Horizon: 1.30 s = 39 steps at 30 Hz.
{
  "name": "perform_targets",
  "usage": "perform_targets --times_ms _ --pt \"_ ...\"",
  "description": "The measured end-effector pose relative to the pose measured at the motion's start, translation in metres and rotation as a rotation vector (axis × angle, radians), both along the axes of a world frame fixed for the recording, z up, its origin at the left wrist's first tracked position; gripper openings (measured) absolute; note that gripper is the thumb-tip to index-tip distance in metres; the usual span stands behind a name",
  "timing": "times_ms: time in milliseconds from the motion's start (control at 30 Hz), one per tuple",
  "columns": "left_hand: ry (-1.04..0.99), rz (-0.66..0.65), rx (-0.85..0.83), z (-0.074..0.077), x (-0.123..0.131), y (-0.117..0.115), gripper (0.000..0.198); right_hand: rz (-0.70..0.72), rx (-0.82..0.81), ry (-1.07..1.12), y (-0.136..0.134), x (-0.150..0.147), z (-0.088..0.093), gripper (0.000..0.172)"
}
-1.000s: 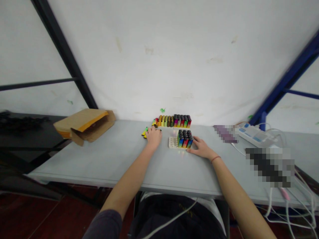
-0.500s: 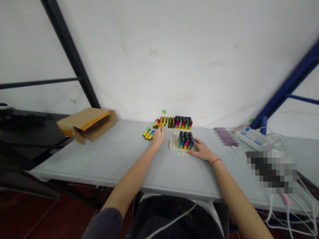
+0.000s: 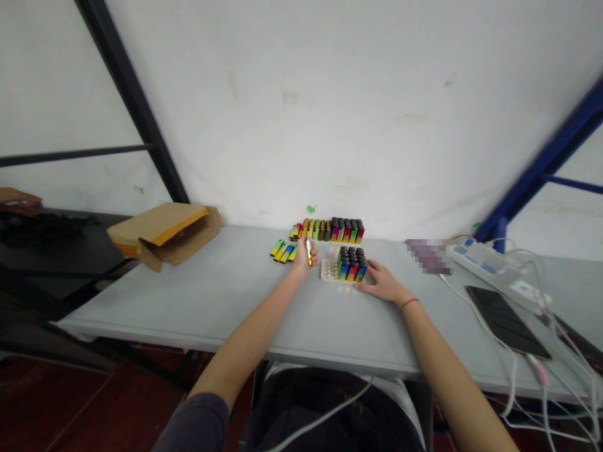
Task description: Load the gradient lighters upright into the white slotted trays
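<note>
One slim lighter (image 3: pixel 309 252), yellow and whitish, sits in the left grip (image 3: pixel 301 257).

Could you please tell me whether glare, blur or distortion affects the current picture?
Head view: faint reflections on the table in front of the tray; the lighter in the left hand soft; pixelation over the purplish item; dark post and blue post splayed outward, suggesting wide-angle stretch.

An opened brown package (image 3: pixel 162 227) lies at the left of the frame, its mouth facing right. Toward the right edge, a white power strip (image 3: pixel 492 269) sits above a dark phone (image 3: pixel 509 321), with white cables (image 3: pixel 513 375) dangling at lower right.
</note>
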<state>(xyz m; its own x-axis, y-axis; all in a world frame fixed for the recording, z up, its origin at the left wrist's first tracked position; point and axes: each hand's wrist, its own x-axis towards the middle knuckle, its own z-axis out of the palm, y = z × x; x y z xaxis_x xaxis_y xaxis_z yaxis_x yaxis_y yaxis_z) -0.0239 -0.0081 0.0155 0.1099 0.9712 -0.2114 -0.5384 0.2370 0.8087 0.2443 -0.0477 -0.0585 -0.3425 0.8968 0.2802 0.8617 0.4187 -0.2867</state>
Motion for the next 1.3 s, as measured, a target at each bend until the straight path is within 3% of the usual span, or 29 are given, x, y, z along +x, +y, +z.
perform_targets --times_ms 167,600,833,1167,1300 --pt "0.099 0.005 -0.009 -0.004 -0.003 0.001 0.059 -0.011 -0.053 0.018 -0.001 -0.001 0.003 0.073" --pt "0.170 0.182 0.002 -0.009 0.006 0.002 0.043 -0.036 -0.096 -0.010 -0.003 -0.004 0.007 0.077" --pt "0.189 0.140 -0.049 -0.008 0.005 0.001 0.046 -0.030 -0.093 -0.018 -0.003 -0.004 0.008 0.076" --pt "0.126 0.132 0.029 -0.014 0.001 0.005 0.044 -0.023 -0.068 -0.008 -0.002 -0.003 0.006 0.072" --pt "0.220 0.102 0.100 -0.019 0.000 0.010 0.038 -0.024 -0.075 -0.011 -0.003 -0.003 0.007 0.074"
